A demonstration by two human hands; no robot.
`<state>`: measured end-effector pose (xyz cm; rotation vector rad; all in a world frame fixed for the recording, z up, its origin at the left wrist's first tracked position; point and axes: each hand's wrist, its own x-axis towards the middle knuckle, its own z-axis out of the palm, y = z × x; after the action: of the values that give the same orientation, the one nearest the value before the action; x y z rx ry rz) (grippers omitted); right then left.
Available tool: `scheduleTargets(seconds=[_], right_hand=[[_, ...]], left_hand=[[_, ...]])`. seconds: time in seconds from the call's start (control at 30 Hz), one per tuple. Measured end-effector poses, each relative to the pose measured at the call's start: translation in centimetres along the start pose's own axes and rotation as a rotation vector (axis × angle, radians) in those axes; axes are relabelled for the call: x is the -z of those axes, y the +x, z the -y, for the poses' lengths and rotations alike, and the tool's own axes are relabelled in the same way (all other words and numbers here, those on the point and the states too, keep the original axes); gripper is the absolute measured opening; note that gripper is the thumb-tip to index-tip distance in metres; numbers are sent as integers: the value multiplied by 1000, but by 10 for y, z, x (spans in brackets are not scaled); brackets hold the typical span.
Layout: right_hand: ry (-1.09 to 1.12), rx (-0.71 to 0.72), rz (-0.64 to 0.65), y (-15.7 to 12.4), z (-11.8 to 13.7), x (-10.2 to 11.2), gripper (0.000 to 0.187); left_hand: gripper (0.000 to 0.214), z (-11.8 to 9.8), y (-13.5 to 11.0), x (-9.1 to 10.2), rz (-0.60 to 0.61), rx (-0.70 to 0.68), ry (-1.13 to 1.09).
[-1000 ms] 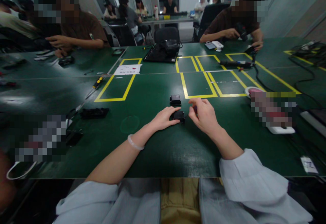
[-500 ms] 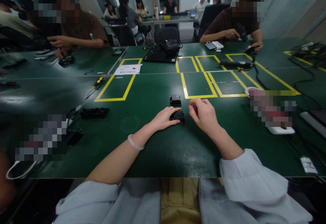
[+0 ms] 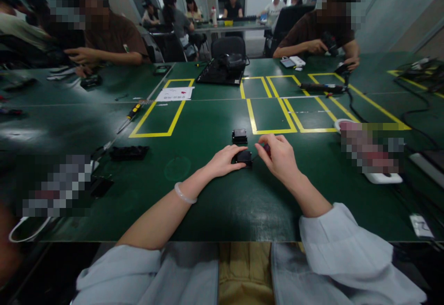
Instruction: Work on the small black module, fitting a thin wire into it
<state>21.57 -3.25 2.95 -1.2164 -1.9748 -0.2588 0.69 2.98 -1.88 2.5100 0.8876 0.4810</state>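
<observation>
On the green table in front of me lies a small black boxy part [image 3: 244, 158], pinched between the thumb and fingers of my left hand [image 3: 227, 161]. Just right of it, my right hand [image 3: 277, 155] is closed around a small screwdriver [image 3: 267, 149]. Its dark red handle shows between the fingers, and a thin dark shaft points toward the part's right side; whether the tip touches it I cannot tell. A second black boxy part [image 3: 239, 135] stands right behind the held one, untouched.
A black slotted piece [image 3: 129, 153] and a yellow-black screwdriver [image 3: 134, 111] lie to the left. Yellow tape [image 3: 274, 132] marks rectangles on the table. A phone-like object on a white base [image 3: 383, 177] is at right, near black cables [image 3: 354, 106]. Two people work across the table.
My right hand has turned slightly, so more of the red handle shows. My left hand and both black parts stay in place.
</observation>
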Motion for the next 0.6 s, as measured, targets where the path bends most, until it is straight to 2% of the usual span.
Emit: scheduleTargets(seconds=[0.6], right_hand=[[0, 11, 5, 1, 0, 2, 12]], left_hand=[[54, -1, 0, 1, -9, -6, -8]])
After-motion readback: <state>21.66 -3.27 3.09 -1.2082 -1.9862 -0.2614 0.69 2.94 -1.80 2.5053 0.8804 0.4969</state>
